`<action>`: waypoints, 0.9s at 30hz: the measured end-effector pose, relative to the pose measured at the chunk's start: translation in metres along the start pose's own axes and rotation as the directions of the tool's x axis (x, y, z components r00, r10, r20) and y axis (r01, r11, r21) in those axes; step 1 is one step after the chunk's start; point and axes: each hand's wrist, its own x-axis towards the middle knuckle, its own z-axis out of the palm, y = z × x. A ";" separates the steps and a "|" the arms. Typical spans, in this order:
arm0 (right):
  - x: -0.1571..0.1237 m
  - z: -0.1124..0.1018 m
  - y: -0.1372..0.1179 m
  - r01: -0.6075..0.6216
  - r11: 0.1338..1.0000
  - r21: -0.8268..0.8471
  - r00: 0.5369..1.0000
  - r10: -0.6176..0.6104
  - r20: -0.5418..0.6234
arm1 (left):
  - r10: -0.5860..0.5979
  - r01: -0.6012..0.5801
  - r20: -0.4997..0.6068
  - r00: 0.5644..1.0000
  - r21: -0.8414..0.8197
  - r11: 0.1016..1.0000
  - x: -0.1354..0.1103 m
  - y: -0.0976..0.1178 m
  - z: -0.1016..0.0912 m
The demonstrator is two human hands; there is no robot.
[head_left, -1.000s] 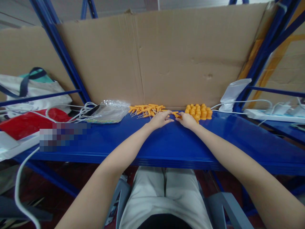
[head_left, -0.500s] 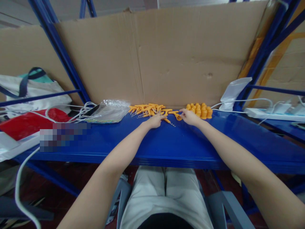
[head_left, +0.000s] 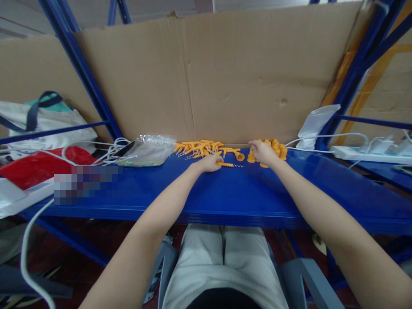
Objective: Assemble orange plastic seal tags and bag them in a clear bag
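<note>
My left hand [head_left: 209, 163] is closed round the handle end of an orange corkscrew [head_left: 227, 165], whose threaded shank and metal spiral point right, low over the blue tabletop. Behind that hand lies a heap of orange corkscrews [head_left: 201, 148] with T-shaped handles. A separate orange piece with a round open cup [head_left: 240, 157] lies at the heap's right end. My right hand [head_left: 264, 151] is among upright orange bell-shaped pieces [head_left: 279, 150], fingers bent together at one of them; the palm side is hidden. Another orange piece [head_left: 264, 165] shows just below this hand.
A clear plastic bag [head_left: 149, 150] lies left of the heap, near white cables and a red bag [head_left: 48, 165]. Cardboard [head_left: 241, 77] walls off the back. At right are a white power strip [head_left: 370, 154] and blue shelf posts. The table's front edge [head_left: 225, 216] is near my lap.
My right hand has moved right and slightly back, away from the cup-ended piece to the bell-shaped pieces. The corkscrew in my left hand has turned from slanting to nearly level.
</note>
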 end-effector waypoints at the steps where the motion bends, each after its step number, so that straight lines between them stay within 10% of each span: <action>1: 0.000 -0.006 0.001 -0.043 0.998 -0.055 0.999 0.041 -0.026 | -0.004 0.004 0.007 1.000 0.003 1.000 0.000 0.001 -0.001; 6: -0.001 -0.018 0.010 -0.290 0.914 -0.285 0.945 0.321 0.066 | -0.021 0.021 0.027 0.999 0.004 1.000 -0.003 0.005 -0.004; 12: 0.000 -0.002 0.022 -0.089 0.957 -0.275 0.958 0.158 0.241 | -0.027 0.027 -0.005 1.000 -0.018 0.999 -0.004 0.007 -0.005; 17: 0.000 -0.002 0.021 -0.064 0.995 -0.075 0.859 0.093 0.504 | -0.044 0.042 -0.074 0.996 -0.037 0.998 -0.004 0.006 -0.003; 27: -0.001 0.005 0.005 0.053 0.987 -0.154 0.959 -0.008 0.284 | -0.060 0.057 -0.137 0.989 -0.026 0.998 -0.003 0.004 0.000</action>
